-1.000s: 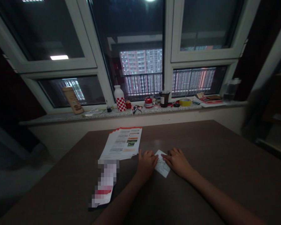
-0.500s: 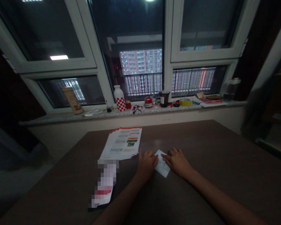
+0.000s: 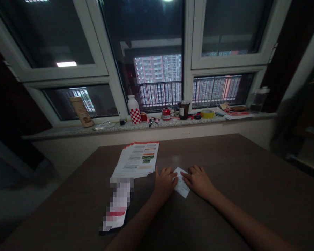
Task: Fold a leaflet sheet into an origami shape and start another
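A small folded piece of white paper (image 3: pixel 182 187) with faint marks lies flat on the dark brown table, one corner pointing towards me. My left hand (image 3: pixel 165 183) rests palm down at its left edge; its fingertips touch the paper and one finger stands apart on the far left. From the other side my right hand (image 3: pixel 200 181) reaches in with spread fingers, the foremost ones pressing on the paper's upper right part. Neither hand lifts the paper. Fingertips cover parts of both side edges.
A stack of printed sheets (image 3: pixel 136 162) lies left of my hands. Nearer me is a phone-shaped object (image 3: pixel 117 205), its face pixelated. Along the windowsill (image 3: pixel 107 130) stand a checkered bottle (image 3: pixel 134 111), a tan tumbler (image 3: pixel 81 112), a dark cup (image 3: pixel 183 111) and yellow tape (image 3: pixel 207 113).
My left fingertips have shifted very slightly on the paper's left edge. Otherwise the hands and the paper stay practically where they were.
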{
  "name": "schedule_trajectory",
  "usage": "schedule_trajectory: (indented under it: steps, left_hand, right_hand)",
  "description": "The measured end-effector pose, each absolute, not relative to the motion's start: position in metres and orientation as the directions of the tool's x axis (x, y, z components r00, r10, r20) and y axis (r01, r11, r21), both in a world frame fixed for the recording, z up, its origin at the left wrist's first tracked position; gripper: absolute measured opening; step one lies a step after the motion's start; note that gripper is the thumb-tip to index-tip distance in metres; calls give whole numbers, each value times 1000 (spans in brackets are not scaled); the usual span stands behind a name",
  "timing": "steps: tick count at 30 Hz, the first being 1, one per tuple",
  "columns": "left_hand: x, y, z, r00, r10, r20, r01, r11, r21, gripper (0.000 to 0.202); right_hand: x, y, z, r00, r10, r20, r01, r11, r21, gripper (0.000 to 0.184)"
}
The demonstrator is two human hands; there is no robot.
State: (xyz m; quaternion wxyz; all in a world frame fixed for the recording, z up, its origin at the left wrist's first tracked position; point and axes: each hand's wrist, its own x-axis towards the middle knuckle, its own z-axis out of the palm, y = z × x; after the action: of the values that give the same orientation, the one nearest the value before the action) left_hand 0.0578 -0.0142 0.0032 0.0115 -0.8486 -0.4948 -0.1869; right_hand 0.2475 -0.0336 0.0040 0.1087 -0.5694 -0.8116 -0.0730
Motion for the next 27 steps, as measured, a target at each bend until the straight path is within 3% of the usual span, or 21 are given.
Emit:
schedule_trajectory:
  steps: [12,27]
  left_hand:
    - [54,-11,-1,437,844,312,826,-513,233,21]
    - [56,-13,1,422,852,311,834,-499,235,22]
  right_hand:
    - [243,-37,3,-224,945,237,963,252,-98,37]
    - [241,-37,0,-173,957,233,959,218,-181,36]
